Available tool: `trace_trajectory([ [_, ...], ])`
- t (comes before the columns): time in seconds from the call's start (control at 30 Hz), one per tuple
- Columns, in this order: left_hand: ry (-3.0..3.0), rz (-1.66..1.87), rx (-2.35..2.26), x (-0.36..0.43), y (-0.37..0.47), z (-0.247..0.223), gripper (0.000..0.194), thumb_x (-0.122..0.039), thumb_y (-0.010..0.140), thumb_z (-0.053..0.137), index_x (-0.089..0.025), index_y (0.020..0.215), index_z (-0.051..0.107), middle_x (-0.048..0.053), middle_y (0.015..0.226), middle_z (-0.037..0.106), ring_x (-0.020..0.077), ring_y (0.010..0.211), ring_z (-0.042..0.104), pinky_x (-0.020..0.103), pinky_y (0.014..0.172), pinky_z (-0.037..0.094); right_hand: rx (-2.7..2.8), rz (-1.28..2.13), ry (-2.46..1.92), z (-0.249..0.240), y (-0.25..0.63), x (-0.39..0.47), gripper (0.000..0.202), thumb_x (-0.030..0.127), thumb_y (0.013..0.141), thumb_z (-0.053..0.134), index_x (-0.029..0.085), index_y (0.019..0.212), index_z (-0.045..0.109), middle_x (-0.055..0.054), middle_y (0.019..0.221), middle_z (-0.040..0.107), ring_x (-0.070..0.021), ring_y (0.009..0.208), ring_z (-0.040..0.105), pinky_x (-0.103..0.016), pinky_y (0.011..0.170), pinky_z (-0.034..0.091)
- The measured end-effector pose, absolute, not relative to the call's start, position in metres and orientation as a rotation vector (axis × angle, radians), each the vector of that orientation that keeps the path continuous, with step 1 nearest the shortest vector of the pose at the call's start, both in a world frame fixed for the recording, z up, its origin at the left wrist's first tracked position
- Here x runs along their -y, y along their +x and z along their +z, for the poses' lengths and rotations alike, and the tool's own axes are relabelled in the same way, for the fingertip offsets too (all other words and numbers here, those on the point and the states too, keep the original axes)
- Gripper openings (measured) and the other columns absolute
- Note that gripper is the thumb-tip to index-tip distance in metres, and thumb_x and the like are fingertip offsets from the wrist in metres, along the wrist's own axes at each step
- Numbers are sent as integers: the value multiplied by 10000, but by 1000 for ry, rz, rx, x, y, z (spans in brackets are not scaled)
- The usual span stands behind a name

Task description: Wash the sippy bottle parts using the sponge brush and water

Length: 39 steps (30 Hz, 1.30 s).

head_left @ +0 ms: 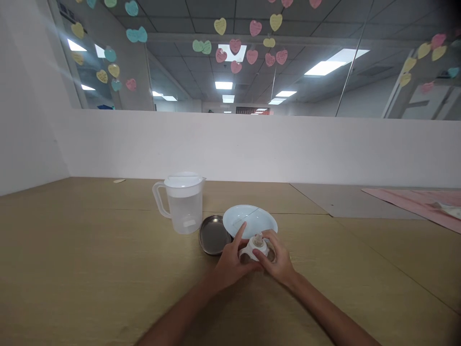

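Note:
A white baby bottle (253, 246) with side handles and a clear teat stands in front of the light blue bowl (257, 222). Most of its body is hidden by the fingers. My left hand (230, 262) is closed about its left side and lower part, with the index finger pointing up and away. My right hand (281, 259) grips the white collar just below the teat between thumb and fingers. Just left of the bowl lies a round dark metal dish (213, 235), partly behind my left hand.
A lidded clear plastic jug (185, 209) with liquid in it stands left of the dish, handle to the left. A flat pale piece (119, 181) lies near the wall. A grey sheet (345, 199) and a pink cloth (406, 202) cover the table's far right.

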<state>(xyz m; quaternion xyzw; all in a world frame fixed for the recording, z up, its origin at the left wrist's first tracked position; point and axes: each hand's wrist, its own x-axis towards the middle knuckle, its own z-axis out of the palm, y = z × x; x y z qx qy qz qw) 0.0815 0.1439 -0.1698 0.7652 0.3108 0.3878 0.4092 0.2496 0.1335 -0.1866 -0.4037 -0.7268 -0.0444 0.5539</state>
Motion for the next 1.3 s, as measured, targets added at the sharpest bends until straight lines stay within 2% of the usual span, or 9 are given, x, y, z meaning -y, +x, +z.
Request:
trace_trajectory([
  [0.2,1662,864,-696,-146,77,-167,1033,-344,631,759,-284,1427,104,90,1186,564,120,761,562,259,679,447,1804,41,-879,-185,254,-131,283,336,858,458,195,1085,552,-98,1036,641,-214,933,611,-336,788,503],
  [0.4,1642,862,-660,-147,79,-169,995,-360,607,772,-267,1411,193,107,1209,553,131,775,571,253,653,449,1776,181,-866,-193,260,-139,402,354,891,364,189,1240,473,-106,1182,591,-226,1094,549,-388,915,455],
  [0.6,1652,866,-632,-146,80,-169,988,-338,620,766,-240,1415,187,110,1184,584,226,1025,552,319,803,454,1503,145,-1084,-200,263,-148,353,323,910,318,191,1163,525,-94,1127,616,-199,1041,576,-378,888,471],
  [0.87,1633,876,-576,-146,80,-169,927,-307,648,751,-247,1405,217,113,1218,566,230,1030,555,329,818,450,1758,-233,-860,-194,260,-136,362,277,862,395,171,1193,497,-126,1133,603,-236,1067,560,-407,875,474],
  [1.1,1608,858,-635,-144,79,-166,923,-320,633,756,-247,1398,244,110,1238,551,231,1007,559,306,788,465,1447,-63,-1045,-199,262,-142,313,282,900,328,190,1138,509,-109,1077,589,-214,985,562,-404,838,466],
  [1.3,1588,831,-606,-144,79,-166,935,-348,644,745,-263,1407,212,118,1258,529,192,877,588,300,711,489,1765,-100,-859,-197,260,-136,364,332,869,390,191,1196,465,-110,1062,598,-234,992,565,-402,827,465],
])
